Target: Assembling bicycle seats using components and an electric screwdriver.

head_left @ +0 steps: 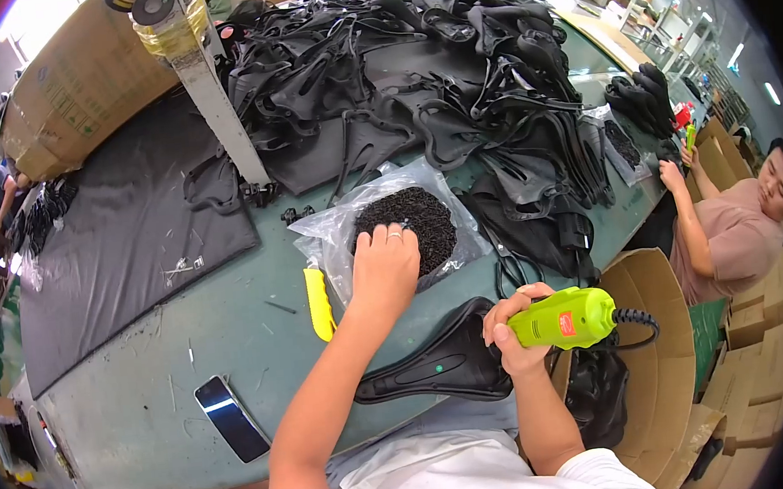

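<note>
My left hand (386, 262) reaches into an open clear plastic bag (334, 226) filled with small black pieces (434, 227). Its fingers are bent and closed together, with the tips down among the pieces, so what they pinch is hidden. A lime-green corded power tool (566, 319) is gripped in my right hand (516, 329), its coiled black cable trailing off to the right. Just beneath that hand a black bicycle saddle (434, 360) lies at the near table edge, its wide end partly covered by the hand. The working end of the tool cannot be made out.
Black saddle parts (330, 73) are heaped across the far table. Black-handled scissors (508, 267), a yellow-handled tool (319, 304) and a phone (232, 419) lie around my arms. A metal post (222, 120) rises at left. An open carton (665, 342) and a co-worker (731, 238) are at right.
</note>
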Demonstrator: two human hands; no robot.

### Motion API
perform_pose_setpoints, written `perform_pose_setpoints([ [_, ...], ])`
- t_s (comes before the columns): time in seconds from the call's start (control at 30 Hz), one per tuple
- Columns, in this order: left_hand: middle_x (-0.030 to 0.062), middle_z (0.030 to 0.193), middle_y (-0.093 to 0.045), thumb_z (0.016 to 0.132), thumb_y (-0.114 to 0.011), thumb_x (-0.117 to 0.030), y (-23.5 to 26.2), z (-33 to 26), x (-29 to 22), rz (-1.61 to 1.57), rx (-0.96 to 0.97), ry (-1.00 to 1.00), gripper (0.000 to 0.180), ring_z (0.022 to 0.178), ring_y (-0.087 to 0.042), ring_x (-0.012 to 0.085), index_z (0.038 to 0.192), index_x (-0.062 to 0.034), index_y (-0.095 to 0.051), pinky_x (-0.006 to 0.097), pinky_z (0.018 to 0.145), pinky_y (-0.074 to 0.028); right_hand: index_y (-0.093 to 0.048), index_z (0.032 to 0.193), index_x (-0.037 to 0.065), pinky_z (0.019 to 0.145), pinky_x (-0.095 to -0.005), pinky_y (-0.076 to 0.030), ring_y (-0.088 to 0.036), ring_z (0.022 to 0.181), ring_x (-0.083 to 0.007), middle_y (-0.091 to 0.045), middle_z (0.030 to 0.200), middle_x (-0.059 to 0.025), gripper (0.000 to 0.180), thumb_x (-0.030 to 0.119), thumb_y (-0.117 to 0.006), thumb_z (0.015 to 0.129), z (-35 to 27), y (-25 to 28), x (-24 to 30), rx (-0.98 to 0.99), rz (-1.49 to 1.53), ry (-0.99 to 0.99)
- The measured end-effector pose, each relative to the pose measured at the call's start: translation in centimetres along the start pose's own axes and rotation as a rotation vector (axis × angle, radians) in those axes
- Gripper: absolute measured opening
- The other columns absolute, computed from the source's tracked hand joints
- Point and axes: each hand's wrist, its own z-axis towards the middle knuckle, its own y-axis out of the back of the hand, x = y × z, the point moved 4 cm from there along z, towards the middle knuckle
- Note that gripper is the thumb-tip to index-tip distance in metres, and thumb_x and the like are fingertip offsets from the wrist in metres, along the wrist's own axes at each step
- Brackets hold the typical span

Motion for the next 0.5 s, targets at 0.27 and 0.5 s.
perform_pose_setpoints([
  [0.27,0.0117,0.096,-0.068,0.083,-0.067,-0.011,-1.6,0.6,0.1,0.068,0.078,0.007,0.013,0.094,-0.066,0.0285,0.095,-0.005,-0.067,0.041,0.083,-0.05,-0.037,0.134,0.004,0.053,-0.0327,-0.05,-0.056,0.058,-0.0196,-0.057,0.079,-0.0071,0.061,0.004,-0.078,0.089,0.2,-0.3,0.2,0.0,-0.034,-0.018],
  [0.5,0.0079,0.089,-0.066,0.091,-0.059,-0.014,-1.6,0.7,0.3,0.183,-0.009,0.1,0.011,0.088,-0.064,0.0247,0.095,-0.0069,-0.066,0.039,0.08,-0.048,-0.037,0.134,0.005,0.052,-0.0329,-0.05,-0.056,0.058,-0.0199,-0.057,0.079,-0.0072,0.061,0.004,-0.078,0.089,0.0,-0.3,0.0,-0.009,-0.045,-0.007],
])
